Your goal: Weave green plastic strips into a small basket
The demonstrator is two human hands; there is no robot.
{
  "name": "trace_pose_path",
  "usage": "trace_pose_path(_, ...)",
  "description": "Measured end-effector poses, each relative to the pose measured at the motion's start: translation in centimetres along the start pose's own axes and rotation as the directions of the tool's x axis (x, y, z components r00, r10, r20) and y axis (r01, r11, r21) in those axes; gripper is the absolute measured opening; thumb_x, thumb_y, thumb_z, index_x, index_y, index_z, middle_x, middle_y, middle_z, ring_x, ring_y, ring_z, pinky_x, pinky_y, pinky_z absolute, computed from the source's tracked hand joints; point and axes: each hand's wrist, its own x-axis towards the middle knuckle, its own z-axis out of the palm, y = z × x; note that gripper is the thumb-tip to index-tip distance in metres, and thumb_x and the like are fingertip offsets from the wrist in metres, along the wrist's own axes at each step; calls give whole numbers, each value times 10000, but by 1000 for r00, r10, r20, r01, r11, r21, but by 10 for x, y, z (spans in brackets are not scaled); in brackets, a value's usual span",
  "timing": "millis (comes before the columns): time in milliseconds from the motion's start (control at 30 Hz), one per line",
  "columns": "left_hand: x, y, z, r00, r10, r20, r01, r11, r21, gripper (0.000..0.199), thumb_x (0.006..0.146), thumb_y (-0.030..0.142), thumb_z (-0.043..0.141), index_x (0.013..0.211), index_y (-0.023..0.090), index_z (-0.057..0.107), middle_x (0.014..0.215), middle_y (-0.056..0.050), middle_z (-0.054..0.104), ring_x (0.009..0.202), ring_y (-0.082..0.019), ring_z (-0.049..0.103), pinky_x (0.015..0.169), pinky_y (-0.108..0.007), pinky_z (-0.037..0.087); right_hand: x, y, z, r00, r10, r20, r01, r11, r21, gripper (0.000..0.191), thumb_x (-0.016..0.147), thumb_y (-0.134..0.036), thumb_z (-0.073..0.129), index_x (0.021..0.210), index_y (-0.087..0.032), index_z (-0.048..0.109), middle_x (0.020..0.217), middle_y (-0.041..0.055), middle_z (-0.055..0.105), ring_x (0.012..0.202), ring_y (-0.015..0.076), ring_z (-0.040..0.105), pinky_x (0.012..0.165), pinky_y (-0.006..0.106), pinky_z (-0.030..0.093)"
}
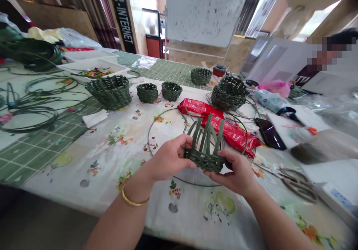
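Observation:
A small half-woven basket (205,160) of dark green strips is held between my two hands above the table. Its lower wall is woven, while several loose strips stand up from the rim. My left hand (170,155) pinches its left side between thumb and fingers. On the right side, my right hand (237,171) grips it with the thumb on the wall and fingers underneath. A thin dark green hoop of cord (149,130) lies on the cloth below and around the basket. Just behind are red plastic packets (235,134).
Finished green baskets (112,93) stand farther back, with a stack of them (229,93) behind the packets. Scissors (299,184) and a phone (270,134) lie to the right. Coiled cord (33,117) and a white tray (92,69) are at left. Another person (332,56) is at far right.

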Motion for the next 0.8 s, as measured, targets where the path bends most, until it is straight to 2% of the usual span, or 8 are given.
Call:
trace_pose_path(100, -2, 2, 5, 996, 65, -68, -60, 996, 72, 339, 650, 112, 684, 954, 188, 554, 721, 63, 565, 497, -30, 359, 465, -162, 320, -3, 0, 1, 999, 21, -38, -19, 999, 39, 391, 691, -407, 715, 932, -201, 487, 549, -67, 561, 381, 69, 433, 397, 206, 317)
trace_pose_path(233, -4, 2, 10, 982, 140, -125, -127, 986, 111, 290, 642, 85, 674, 891, 184, 565, 575, 83, 462, 495, -49, 354, 445, -173, 296, -4, -1, -1, 999, 28, -44, -27, 999, 31, 320, 696, -406, 712, 832, -215, 495, 516, -69, 557, 375, 73, 440, 399, 213, 314)
trace_pose_path(300, -1, -1, 11, 982, 128, -136, -116, 989, 96, 258, 633, 85, 682, 839, 181, 559, 549, 91, 431, 478, -44, 329, 426, -171, 267, -1, -1, -3, 1000, 16, -22, -16, 1000, 6, 274, 709, -400, 697, 767, -216, 503, 494, -64, 547, 374, 75, 440, 395, 217, 298)
trace_pose_path(400, 6, -7, 10, 990, 29, -137, -24, 999, 37, 256, 615, 103, 707, 786, 173, 531, 541, 99, 426, 460, -31, 330, 416, -160, 255, 2, 1, -2, 999, -39, 10, 39, 998, -43, 227, 733, -380, 672, 725, -213, 519, 508, -49, 559, 387, 77, 454, 397, 220, 286)
trace_pose_path(533, 14, -13, 6, 994, -101, -39, 92, 977, -190, 340, 580, 115, 747, 809, 156, 500, 709, 52, 583, 523, -49, 512, 457, -158, 398, 2, 6, 3, 984, -176, 19, 177, 977, -115, 216, 768, -368, 637, 858, -196, 544, 619, -10, 623, 475, 110, 538, 442, 230, 323)
trace_pose_path(600, 15, -13, 6, 994, -108, -30, 95, 952, -292, 371, 603, 152, 754, 873, 153, 499, 815, 16, 628, 473, -32, 502, 392, -146, 381, 0, 7, 5, 976, -217, 7, 215, 964, -158, 243, 785, -367, 621, 927, -189, 537, 670, 4, 641, 516, 121, 563, 458, 235, 321)
trace_pose_path(700, 12, -10, 6, 994, -105, 29, 108, 904, -414, 474, 618, 191, 771, 1006, 164, 501, 969, -39, 647, 400, 2, 450, 284, -117, 275, -2, 6, 6, 973, -228, -19, 219, 953, -212, 248, 800, -382, 608, 942, -192, 536, 685, 3, 639, 540, 121, 570, 466, 238, 297)
trace_pose_path(800, 11, -10, 6, 982, -118, 146, 177, 845, -504, 414, 613, 207, 786, 946, 134, 551, 916, -41, 659, 354, 6, 455, 259, -114, 285, -1, 2, 5, 968, -251, 8, 244, 933, -266, 213, 818, -385, 585, 916, -200, 550, 662, -5, 622, 516, 112, 540, 465, 246, 263)
